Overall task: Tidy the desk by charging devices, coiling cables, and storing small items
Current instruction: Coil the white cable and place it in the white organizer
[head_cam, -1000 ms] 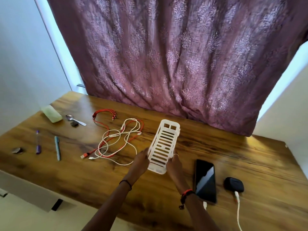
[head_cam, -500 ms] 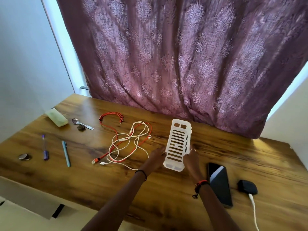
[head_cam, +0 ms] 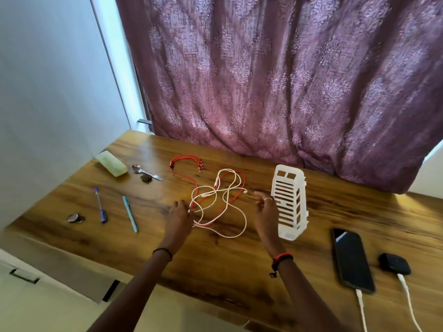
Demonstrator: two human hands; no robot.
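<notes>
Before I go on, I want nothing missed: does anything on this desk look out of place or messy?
Yes. The red cable and white cable lie tangled and uncoiled in the middle of the desk. A spoon at the far left looks odd among desk things.

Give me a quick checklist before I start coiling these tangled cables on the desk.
1. Right hand free: ok, open and empty.
2. Left hand gripping the white cable: cannot tell, fingers blurred at its loop.
3. Cables separated: not ok, white cable and red cable are tangled.
4. White basket clear of the tangle: ok, it sits to the right.
5. Phone and earbud case plugged in: ok, a white lead enters each.
</notes>
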